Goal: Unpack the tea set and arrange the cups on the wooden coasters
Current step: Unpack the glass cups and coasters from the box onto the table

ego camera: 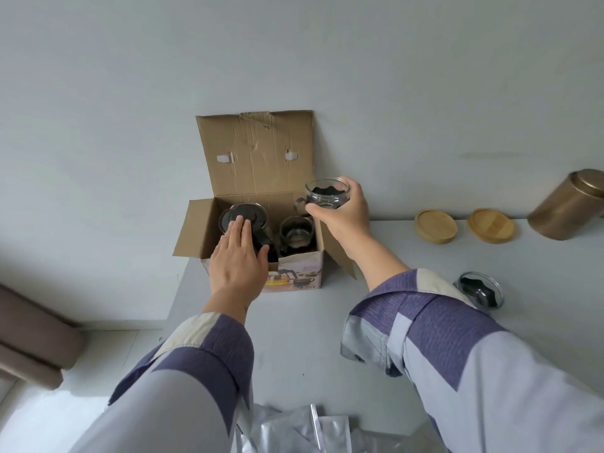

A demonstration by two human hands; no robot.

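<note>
Head view. An open cardboard box (261,178) stands at the far left of the grey tabletop (294,322), its lid flap upright against the wall. The left hand (237,256) rests flat, fingers (240,228) straight and released, on the dark lid of a glass teapot (242,217) inside the box. A glass cup (295,235) sits in the compartment to the teapot's right. The right hand (343,210) grasps a second glass cup (327,192), held above the box's far right corner, thumb beside its handle. A third cup (480,294) stands on the tabletop near the right sleeve. Two wooden coasters (435,226) (491,225) lie bare at far right, beside a bronze tin (568,204). Silver foil pouches (294,429) lie at the near edge.
</note>
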